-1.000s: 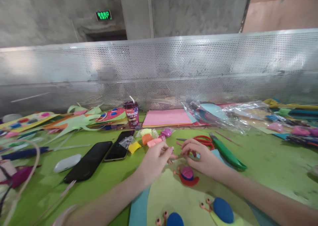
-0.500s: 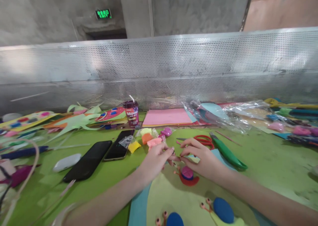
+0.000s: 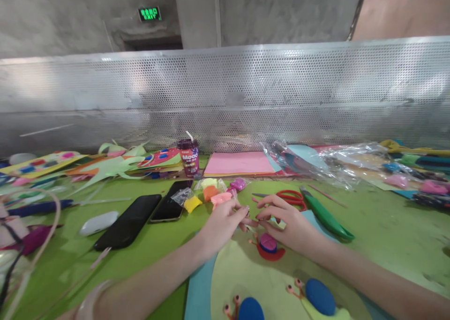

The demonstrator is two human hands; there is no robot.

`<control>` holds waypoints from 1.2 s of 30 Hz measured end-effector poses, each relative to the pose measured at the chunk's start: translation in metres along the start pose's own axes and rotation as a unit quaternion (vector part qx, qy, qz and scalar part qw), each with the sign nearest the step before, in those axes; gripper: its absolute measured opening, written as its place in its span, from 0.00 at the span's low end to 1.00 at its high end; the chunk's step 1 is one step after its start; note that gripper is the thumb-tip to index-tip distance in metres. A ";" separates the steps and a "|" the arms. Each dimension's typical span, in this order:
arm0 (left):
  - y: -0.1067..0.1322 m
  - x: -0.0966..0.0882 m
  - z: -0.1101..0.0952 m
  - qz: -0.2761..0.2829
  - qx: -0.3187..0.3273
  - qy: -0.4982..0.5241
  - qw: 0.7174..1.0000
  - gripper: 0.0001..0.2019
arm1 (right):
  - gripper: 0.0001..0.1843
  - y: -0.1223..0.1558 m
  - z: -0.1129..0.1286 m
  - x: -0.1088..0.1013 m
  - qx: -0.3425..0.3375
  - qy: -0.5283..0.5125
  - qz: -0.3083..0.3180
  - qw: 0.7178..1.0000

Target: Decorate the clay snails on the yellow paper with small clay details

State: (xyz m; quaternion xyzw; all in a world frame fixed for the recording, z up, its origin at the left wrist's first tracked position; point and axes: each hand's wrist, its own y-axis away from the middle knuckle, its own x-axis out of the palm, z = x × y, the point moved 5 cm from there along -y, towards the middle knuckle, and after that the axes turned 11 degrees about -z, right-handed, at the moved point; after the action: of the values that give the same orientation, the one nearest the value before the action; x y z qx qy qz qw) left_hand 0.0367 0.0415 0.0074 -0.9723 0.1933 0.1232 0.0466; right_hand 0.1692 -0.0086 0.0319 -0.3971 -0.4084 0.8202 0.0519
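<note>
My left hand and my right hand meet fingertip to fingertip above a pale green paper sheet. Together they pinch a tiny pink clay piece; it is too small to make out clearly. Just below the fingers sits a red clay snail with a magenta shell. Two blue-shelled clay snails, one at the centre and one to its right, lie nearer to me on the same sheet.
Red scissors and a green knife-like tool lie behind my right hand. Bagged clay lumps, two black phones, a white case and a purple cup are at left. Paper sheets and plastic bags line the perforated metal barrier.
Both hands have stayed together over the red snail, with the fingertips closing in slightly on the small pink piece. The camera has shifted a little.
</note>
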 end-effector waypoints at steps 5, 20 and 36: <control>0.000 -0.001 0.001 0.002 0.004 -0.001 1.000 0.10 | 0.08 0.000 0.002 0.000 0.000 0.003 0.006 1.000; 0.002 -0.001 -0.002 -0.001 0.008 -0.006 1.000 0.09 | 0.03 0.001 0.002 0.001 -0.019 0.015 0.013 1.000; 0.001 -0.002 -0.002 -0.007 -0.028 0.055 0.998 0.09 | 0.08 0.002 0.002 0.002 -0.071 0.055 0.013 0.996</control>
State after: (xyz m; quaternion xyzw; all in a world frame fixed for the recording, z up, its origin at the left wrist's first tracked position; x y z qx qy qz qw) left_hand 0.0348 0.0412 0.0096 -0.9798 0.1856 0.0744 0.0090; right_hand 0.1668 -0.0106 0.0298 -0.4493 -0.4566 0.7671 0.0352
